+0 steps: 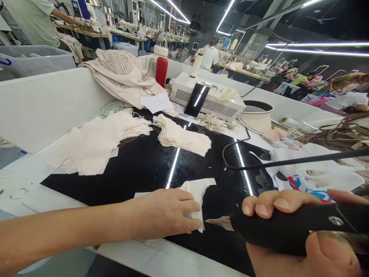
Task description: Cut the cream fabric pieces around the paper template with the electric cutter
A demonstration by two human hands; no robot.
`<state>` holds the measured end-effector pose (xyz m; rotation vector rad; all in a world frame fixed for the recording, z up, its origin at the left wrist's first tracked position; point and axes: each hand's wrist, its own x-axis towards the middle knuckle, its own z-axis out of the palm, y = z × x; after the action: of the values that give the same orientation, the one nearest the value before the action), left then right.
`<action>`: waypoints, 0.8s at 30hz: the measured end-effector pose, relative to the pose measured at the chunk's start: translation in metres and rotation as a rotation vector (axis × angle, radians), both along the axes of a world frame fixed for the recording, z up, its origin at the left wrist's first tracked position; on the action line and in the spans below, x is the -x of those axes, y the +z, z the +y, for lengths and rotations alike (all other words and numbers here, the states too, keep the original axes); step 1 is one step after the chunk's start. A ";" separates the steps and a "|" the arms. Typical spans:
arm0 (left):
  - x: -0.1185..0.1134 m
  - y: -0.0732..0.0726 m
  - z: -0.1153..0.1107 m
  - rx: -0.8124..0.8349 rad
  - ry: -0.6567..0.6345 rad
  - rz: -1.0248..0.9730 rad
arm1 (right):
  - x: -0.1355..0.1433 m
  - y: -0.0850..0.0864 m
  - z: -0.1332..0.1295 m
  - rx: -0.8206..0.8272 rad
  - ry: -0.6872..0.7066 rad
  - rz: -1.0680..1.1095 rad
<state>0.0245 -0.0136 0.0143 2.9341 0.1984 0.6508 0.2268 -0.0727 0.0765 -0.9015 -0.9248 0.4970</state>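
My left hand (170, 213) lies palm down on a cream fabric piece (206, 184), its fingers stretched out and pressing the cloth against a glossy black board (138, 165). In my right hand (291, 215) is a black hand tool with a pointed metal tip (271, 225), fingers wrapped round its thick body. The metal tip points left, just right of the cloth's edge, near my left fingertips. Part of the fabric is hidden under my left hand. Farther back on the board lie a big stack of cut cream pieces (95, 138) and a smaller stack (183, 134).
A black cable (288, 161) crosses above the board's right side. Behind stand a white vented box (207, 92), a phone (196, 100), a red bottle (162, 71) and a round cream container (256, 115). Fabric scraps (317, 154) heap at right. Low white walls edge the table.
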 end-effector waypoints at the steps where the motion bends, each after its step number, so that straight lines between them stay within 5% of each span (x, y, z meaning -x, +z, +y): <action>1: 0.000 -0.001 0.000 0.001 -0.002 -0.001 | 0.002 0.001 0.002 -0.016 -0.020 0.036; 24: 0.002 -0.005 0.002 0.081 0.037 0.027 | 0.023 0.012 0.014 -0.021 -0.049 0.084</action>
<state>0.0222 -0.0111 0.0089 2.8692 0.2758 0.5942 0.2043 -0.0588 0.0884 -0.8763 -0.8282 0.4786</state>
